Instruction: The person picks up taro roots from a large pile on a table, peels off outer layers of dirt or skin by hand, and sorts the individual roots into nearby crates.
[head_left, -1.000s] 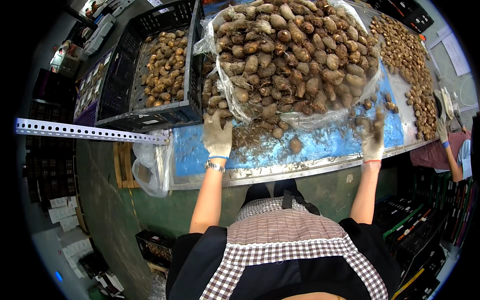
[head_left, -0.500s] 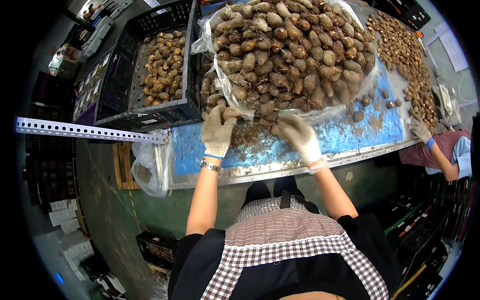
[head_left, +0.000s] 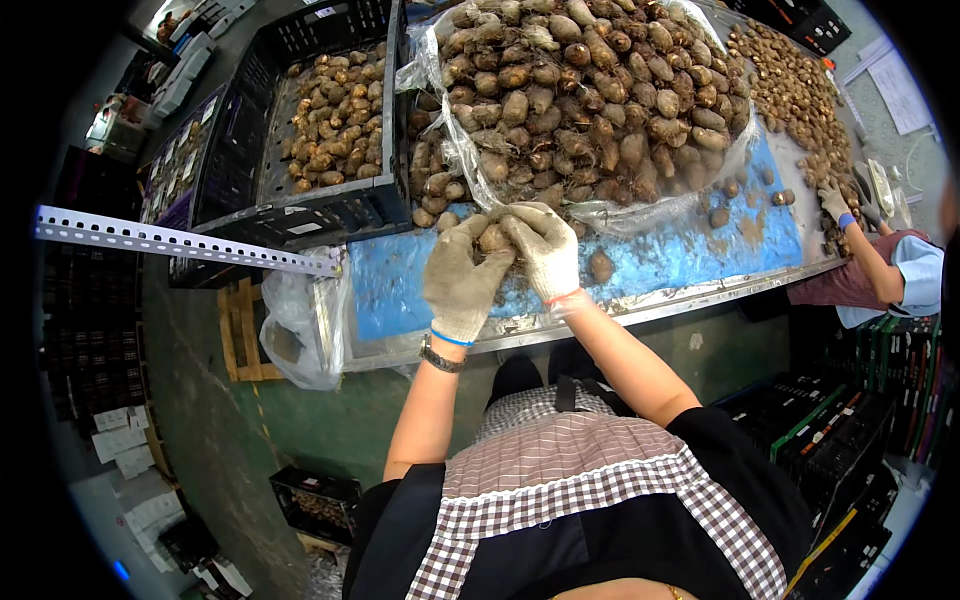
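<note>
A small round brown taro [head_left: 494,239] is held between my two gloved hands above the near edge of the table. My left hand [head_left: 460,278], in a dirty knit glove, closes on its left side. From the right, my right hand [head_left: 545,250] grips it with bent fingers over its top. Just beyond my hands, a big heap of hairy taros [head_left: 590,110] lies on clear plastic sheeting [head_left: 465,150]. One loose taro [head_left: 600,265] rests on the blue table cover [head_left: 660,255], right of my right hand.
Left of the heap, a black crate [head_left: 393,190] holds several cleaner taros [head_left: 335,120]. A perforated metal bar [head_left: 190,242] juts across the left side. Further right, a co-worker's gloved hand [head_left: 833,203] is at a pile of small taros [head_left: 790,90]. A plastic bag [head_left: 295,340] hangs at the table's left corner.
My hands have come together from apart, the right one moving left, and a taro is now held between them. A loose taro now shows on the blue cover where debris lay.
</note>
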